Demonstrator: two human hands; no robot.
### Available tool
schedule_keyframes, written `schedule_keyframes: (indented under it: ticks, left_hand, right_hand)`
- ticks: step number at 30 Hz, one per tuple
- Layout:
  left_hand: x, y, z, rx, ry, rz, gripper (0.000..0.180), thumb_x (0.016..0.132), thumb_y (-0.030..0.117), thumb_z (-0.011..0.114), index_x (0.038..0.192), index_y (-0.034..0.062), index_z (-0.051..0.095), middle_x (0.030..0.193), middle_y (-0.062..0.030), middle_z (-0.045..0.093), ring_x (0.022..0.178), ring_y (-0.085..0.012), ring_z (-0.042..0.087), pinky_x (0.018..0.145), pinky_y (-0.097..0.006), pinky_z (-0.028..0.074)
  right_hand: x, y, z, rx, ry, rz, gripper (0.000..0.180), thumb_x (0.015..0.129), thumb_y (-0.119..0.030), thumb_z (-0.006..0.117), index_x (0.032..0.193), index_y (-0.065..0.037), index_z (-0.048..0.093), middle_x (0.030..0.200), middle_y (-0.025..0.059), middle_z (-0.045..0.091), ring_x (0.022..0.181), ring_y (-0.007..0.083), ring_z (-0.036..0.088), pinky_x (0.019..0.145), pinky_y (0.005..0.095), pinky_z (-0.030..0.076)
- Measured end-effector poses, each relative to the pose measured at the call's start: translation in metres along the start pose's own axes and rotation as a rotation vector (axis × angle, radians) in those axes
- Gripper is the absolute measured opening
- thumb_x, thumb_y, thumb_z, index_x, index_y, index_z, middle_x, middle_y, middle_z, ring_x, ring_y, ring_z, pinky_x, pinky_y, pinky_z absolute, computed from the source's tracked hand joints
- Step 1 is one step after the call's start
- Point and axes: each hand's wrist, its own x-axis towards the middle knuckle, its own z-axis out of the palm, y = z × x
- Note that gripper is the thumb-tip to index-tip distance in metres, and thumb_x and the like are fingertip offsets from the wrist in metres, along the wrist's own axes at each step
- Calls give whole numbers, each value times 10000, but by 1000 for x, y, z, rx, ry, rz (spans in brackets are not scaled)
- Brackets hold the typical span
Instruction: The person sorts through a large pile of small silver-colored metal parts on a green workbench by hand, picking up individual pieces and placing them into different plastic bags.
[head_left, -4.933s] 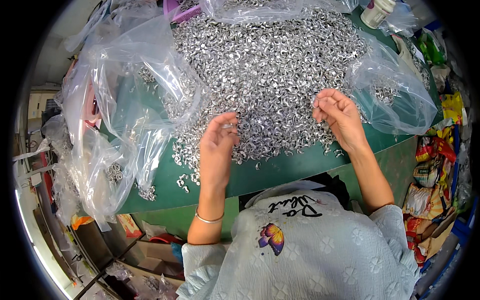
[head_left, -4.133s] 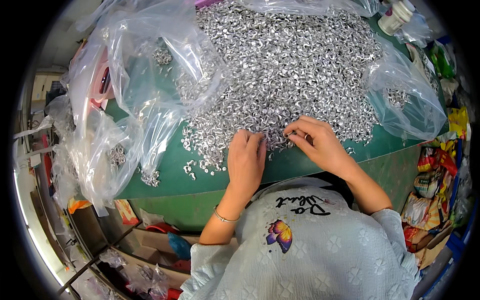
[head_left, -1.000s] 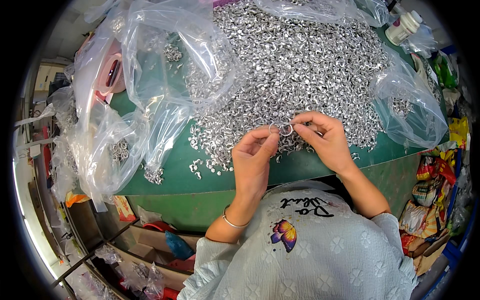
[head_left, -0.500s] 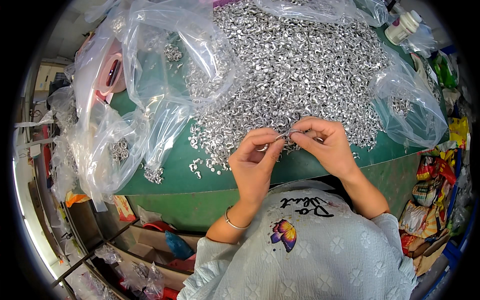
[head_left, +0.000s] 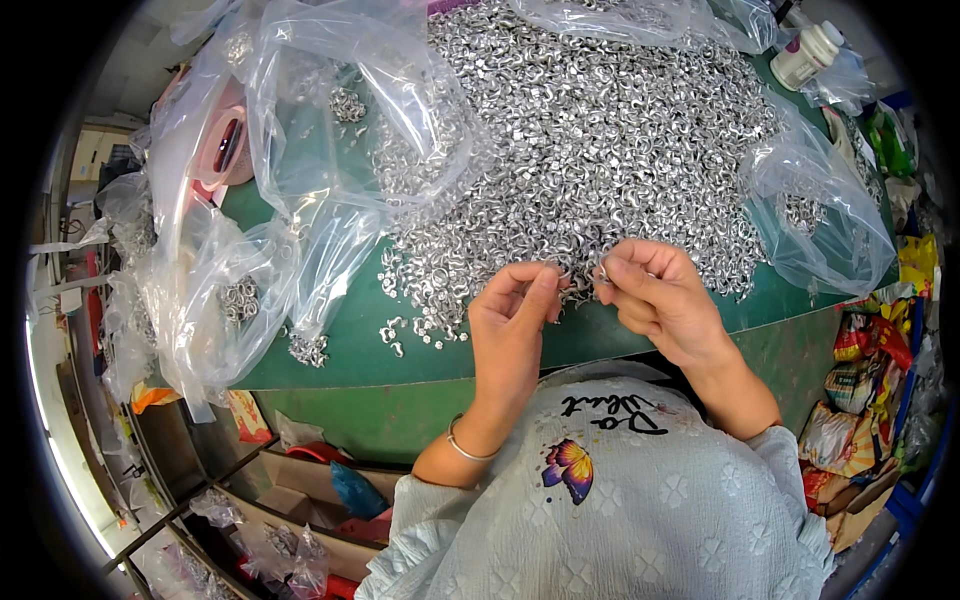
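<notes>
A wide heap of small, shiny, curved silver metal pieces (head_left: 610, 150) covers the middle of the green table (head_left: 400, 365). Over its near edge, my left hand (head_left: 512, 310) is closed in a pinch of thumb and forefinger, with a bit of metal showing at the fingertips. Just to its right, my right hand (head_left: 660, 300) is also closed, its thumb and forefinger pinching a small silver metal piece (head_left: 602, 272). A short gap separates the two hands. The fingers hide most of what they hold.
Clear plastic bags (head_left: 330, 200) lie on the left, some with metal pieces inside. Another clear bag (head_left: 825, 220) rests at the right. A white bottle (head_left: 806, 56) stands far right. A pink container (head_left: 222, 148) sits at the left. Colourful packets (head_left: 850, 400) are beside the table.
My hands have moved apart from where their fingertips met. The right hand has turned and its fingers have curled in more; the left fingers have drawn closer together.
</notes>
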Motion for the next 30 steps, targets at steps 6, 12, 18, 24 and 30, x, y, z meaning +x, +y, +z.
schedule_keyframes:
  ticks: [6, 12, 18, 24, 30]
  left_hand:
    - [-1, 10, 11, 128, 19, 108, 181, 848, -15, 556, 1025, -29, 591, 816, -50, 588, 656, -59, 479, 567, -183, 371]
    - [13, 23, -6, 505, -359, 135, 295, 826, -35, 576, 1113, 24, 605, 823, -14, 555, 708, -60, 495, 596, -195, 408]
    - [26, 27, -8, 594, -498, 150, 211, 801, -58, 594, 1005, -37, 643, 821, -55, 610, 700, -62, 529, 572, -169, 394]
    - [16, 33, 6, 910, -280, 311, 118, 765, -47, 629, 867, -4, 670, 735, -43, 616, 634, -71, 544, 537, -189, 408]
    - [9, 31, 12, 1070, -236, 599, 116, 727, -66, 646, 822, -2, 634, 704, -66, 589, 569, -106, 537, 498, -215, 414]
  right_hand:
    - [4, 5, -6, -103, 14, -21, 139, 893, -131, 558, 879, 1, 597, 725, 44, 602, 410, -16, 290, 362, 169, 176]
    - [7, 1, -12, -111, -53, 74, 136, 882, -133, 576, 871, -1, 607, 711, 35, 605, 415, -19, 305, 360, 169, 173]
    - [9, -8, -19, -97, -149, 201, 134, 874, -133, 584, 859, -5, 620, 692, 30, 603, 428, -13, 344, 373, 163, 212]
    - [6, 2, -5, -596, 52, -170, 110, 870, -91, 573, 846, 10, 610, 686, 24, 605, 525, 15, 458, 457, 167, 327]
    - [0, 3, 2, -745, 159, -343, 71, 858, -71, 585, 841, -5, 605, 630, 11, 604, 527, 21, 492, 453, 190, 345]
